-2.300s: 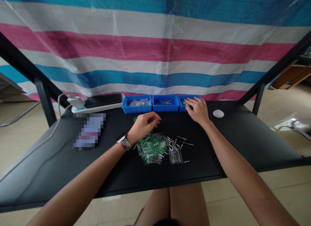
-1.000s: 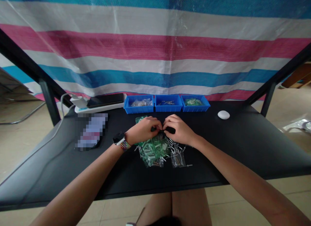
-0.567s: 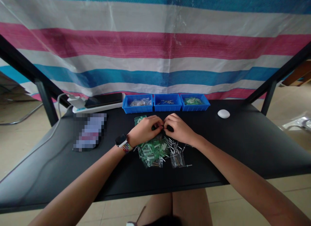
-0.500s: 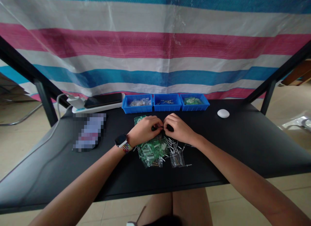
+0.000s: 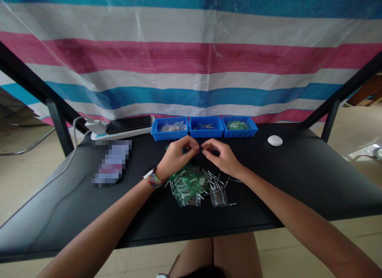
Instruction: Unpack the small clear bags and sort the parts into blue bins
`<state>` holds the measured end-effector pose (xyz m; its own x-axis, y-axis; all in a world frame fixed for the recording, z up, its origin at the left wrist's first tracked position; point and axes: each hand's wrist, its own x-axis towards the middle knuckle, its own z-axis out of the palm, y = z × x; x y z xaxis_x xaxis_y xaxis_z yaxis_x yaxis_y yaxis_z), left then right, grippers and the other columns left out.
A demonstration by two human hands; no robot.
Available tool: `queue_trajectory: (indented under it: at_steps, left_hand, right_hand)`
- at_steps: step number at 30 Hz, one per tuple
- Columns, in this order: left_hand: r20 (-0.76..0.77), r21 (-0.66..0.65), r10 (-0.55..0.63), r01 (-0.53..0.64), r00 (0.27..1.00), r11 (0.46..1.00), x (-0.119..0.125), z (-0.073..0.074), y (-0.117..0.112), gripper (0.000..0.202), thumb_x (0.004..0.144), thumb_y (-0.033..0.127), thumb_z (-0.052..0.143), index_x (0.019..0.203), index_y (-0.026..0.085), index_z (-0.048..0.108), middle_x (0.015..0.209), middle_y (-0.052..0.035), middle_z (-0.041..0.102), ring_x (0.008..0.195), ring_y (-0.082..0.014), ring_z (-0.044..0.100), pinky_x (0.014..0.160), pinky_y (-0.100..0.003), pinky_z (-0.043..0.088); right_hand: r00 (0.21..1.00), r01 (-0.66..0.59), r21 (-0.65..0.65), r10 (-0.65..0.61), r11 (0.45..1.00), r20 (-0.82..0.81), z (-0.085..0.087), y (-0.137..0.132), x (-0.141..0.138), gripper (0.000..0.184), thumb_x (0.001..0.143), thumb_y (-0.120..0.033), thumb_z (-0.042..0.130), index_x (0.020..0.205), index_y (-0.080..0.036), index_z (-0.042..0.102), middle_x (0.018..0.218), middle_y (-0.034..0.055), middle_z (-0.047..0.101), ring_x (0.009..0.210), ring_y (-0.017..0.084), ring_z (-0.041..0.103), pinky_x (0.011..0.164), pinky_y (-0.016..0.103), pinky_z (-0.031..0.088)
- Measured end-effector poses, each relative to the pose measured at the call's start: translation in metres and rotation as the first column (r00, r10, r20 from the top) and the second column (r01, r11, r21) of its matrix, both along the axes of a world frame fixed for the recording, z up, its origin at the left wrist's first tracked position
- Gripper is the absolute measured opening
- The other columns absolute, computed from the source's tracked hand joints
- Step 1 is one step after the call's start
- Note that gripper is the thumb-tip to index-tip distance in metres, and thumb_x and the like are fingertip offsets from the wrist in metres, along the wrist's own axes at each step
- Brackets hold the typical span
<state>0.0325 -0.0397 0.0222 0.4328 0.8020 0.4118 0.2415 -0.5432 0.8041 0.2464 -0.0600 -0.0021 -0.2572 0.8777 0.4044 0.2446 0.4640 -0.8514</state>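
Facing each other: my left hand (image 5: pixel 176 153) and right hand (image 5: pixel 224 156), fingertips just beside one another, palms inward.
Grip: fingers curled towards the thumb on both hands — whether anything tiny is pinched there, I cannot tell.
Green packets: a heap (image 5: pixel 185 187) on the near side of my left hand, partly under it, its long axis running from that hand towards me.
Silver pins: a loose cluster (image 5: pixel 212 178) touching the heap's right side, splayed at many angles; one pin by the near end lies almost crosswise.
Clear bag: just nearer me than the cluster (image 5: pixel 219 196), long axis roughly away from me, brassy pieces inside.
Blue bins: three in a row beyond my hands — left bin (image 5: pixel 170 136) with clear packets, middle bin (image 5: pixel 206 133) with pins, right bin (image 5: pixel 241 133) with green packets.
Tabletop: black (image 5: pixel 301 178), with a white oval (image 5: pixel 275 140) well right and a white power strip (image 5: pixel 131 134) at far left.
Room: striped sheet (image 5: pixel 191 59) behind, tiled floor (image 5: pixel 316 242) below.
Edges: a black strip of tabletop separates the heap from the near edge; more black surface spreads between my right wrist and the white oval.
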Motion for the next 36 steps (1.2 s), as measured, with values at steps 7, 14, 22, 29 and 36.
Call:
queue_trajectory:
  at_steps: [7, 14, 22, 29, 36]
  left_hand:
    - [0.046, -0.131, -0.048, 0.053, 0.998, 0.99, 0.0011, 0.0016, -0.0014, 0.013, 0.094, 0.028, 0.072, 0.094, 0.016, 0.07, 0.089, -0.0052, 0.075, 0.082, -0.0165, 0.07, 0.076, -0.028, 0.054]
    - [0.045, -0.188, -0.01, 0.018, 0.999, 0.982, -0.0015, 0.0023, 0.0005, 0.023, 0.099, 0.036, 0.065, 0.089, 0.017, 0.068, 0.082, -0.0044, 0.073, 0.078, -0.0161, 0.068, 0.071, -0.027, 0.051]
    - [0.137, -0.214, -0.033, 0.062, 0.99, 0.975, 0.0, -0.0025, 0.003, 0.013, 0.092, 0.029, 0.071, 0.09, 0.016, 0.067, 0.085, -0.0037, 0.071, 0.08, -0.0154, 0.067, 0.075, -0.028, 0.053]
    - [0.122, -0.201, 0.0, 0.025, 0.993, 0.979, 0.0007, -0.004, 0.0028, 0.016, 0.092, 0.031, 0.074, 0.093, 0.017, 0.067, 0.088, -0.005, 0.073, 0.082, -0.0167, 0.069, 0.075, -0.03, 0.054]
    - [0.092, -0.235, -0.044, 0.064, 0.995, 0.97, 0.0001, -0.0042, 0.0023, 0.021, 0.1, 0.037, 0.064, 0.091, 0.017, 0.065, 0.082, -0.0035, 0.072, 0.077, -0.015, 0.067, 0.071, -0.027, 0.052]
  right_hand:
    - [0.985, -0.062, -0.191, 0.03, 0.98, -0.168, -0.0042, 0.0015, -0.0018, 0.017, 0.093, -0.036, 0.074, 0.094, -0.02, 0.071, 0.087, 0.0034, 0.074, 0.081, 0.019, 0.071, 0.077, 0.034, 0.056]
    - [0.989, 0.054, -0.113, -0.069, 0.992, -0.133, -0.003, 0.0007, 0.0021, 0.015, 0.091, -0.034, 0.076, 0.091, -0.022, 0.067, 0.082, 0.0014, 0.07, 0.075, 0.019, 0.07, 0.068, 0.032, 0.052]
    - [0.963, 0.021, -0.207, -0.076, 0.978, -0.26, -0.0012, 0.0028, 0.0007, 0.024, 0.084, -0.037, 0.082, 0.092, -0.022, 0.066, 0.08, -0.0014, 0.068, 0.065, 0.015, 0.069, 0.062, 0.03, 0.055]
    - [0.917, -0.062, -0.33, -0.077, 0.942, -0.391, -0.0005, 0.0059, 0.0017, 0.032, 0.079, -0.045, 0.088, 0.089, -0.021, 0.068, 0.077, -0.0019, 0.068, 0.061, 0.014, 0.068, 0.059, 0.03, 0.06]
    - [0.924, -0.023, -0.258, -0.078, 0.966, -0.374, -0.0023, 0.0067, 0.0008, 0.034, 0.076, -0.039, 0.091, 0.092, -0.02, 0.068, 0.082, 0.0002, 0.07, 0.065, 0.014, 0.067, 0.059, 0.029, 0.057]
